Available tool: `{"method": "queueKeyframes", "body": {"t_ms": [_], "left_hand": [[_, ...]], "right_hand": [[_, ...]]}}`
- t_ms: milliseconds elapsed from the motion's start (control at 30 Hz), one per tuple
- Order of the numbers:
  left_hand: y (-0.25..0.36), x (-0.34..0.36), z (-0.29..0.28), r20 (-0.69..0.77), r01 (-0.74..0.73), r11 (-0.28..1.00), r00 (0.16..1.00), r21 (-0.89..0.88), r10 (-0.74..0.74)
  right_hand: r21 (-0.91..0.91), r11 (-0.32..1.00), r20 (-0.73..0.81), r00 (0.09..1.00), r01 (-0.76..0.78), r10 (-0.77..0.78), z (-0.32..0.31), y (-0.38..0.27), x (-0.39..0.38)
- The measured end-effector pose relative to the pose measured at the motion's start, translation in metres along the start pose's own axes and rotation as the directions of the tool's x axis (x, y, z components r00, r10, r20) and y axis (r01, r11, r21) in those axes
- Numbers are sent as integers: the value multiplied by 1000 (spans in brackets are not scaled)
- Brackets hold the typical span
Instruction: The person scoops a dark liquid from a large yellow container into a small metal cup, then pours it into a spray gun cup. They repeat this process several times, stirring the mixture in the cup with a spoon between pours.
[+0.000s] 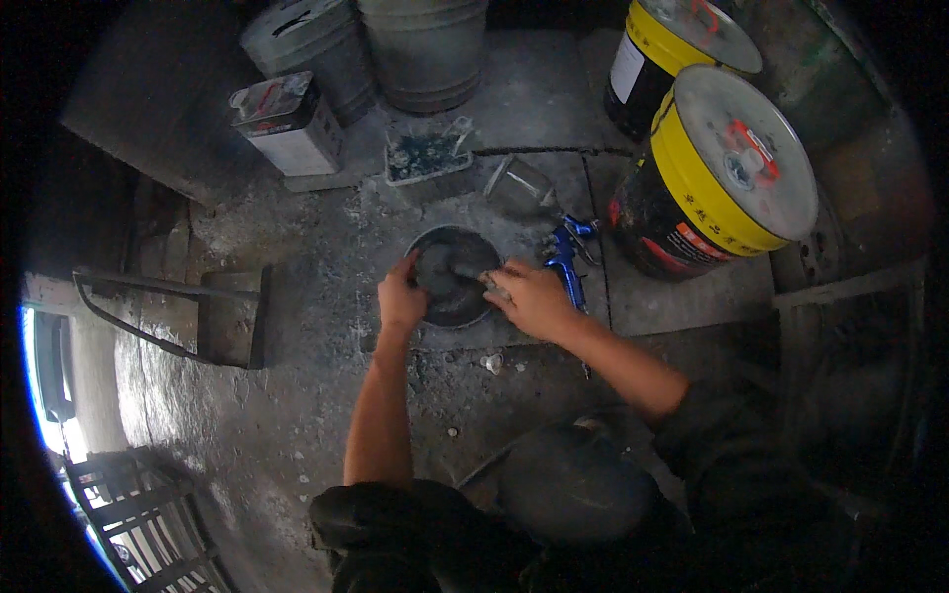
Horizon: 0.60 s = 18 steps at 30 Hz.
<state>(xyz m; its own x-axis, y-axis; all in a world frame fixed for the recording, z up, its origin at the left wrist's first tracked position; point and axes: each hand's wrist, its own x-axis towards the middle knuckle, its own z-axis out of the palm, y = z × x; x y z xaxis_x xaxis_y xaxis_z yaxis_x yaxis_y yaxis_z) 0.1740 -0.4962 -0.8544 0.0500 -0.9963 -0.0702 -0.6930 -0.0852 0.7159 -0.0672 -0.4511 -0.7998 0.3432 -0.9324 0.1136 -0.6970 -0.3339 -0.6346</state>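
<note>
A round grey basin (415, 240) with dark grey contents stands on the floor in front of me. My left hand (402, 296) grips its left rim, with the fingers outside and the thumb over the edge. My right hand (531, 299) is closed round the end of a short grey tool (470, 270) at the basin's right side. The tool's other end reaches into the basin; its kind is hard to make out. A blue spray gun (563, 259) lies just right of that hand. Beyond it is a translucent cup (519, 185) on its side.
A rectangular tub (428, 178) of dark material sits behind the basin. Further back stand a rectangular can (301, 143) and grey metal drums (425, 59). Yellow-and-black drums (692, 188) stand at the right. A metal frame (232, 316) is on the left.
</note>
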Motion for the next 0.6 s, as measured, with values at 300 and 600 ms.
{"method": "queueKeyframes", "body": {"t_ms": [300, 600], "left_hand": [[5, -1, 1, 71, -4, 1000, 997, -30, 6], [-7, 1, 3, 113, 19, 998, 993, 68, -26]], "right_hand": [[437, 898, -119, 986, -55, 119, -16, 9, 15], [758, 595, 98, 949, -266, 299, 1, 0, 13]]}}
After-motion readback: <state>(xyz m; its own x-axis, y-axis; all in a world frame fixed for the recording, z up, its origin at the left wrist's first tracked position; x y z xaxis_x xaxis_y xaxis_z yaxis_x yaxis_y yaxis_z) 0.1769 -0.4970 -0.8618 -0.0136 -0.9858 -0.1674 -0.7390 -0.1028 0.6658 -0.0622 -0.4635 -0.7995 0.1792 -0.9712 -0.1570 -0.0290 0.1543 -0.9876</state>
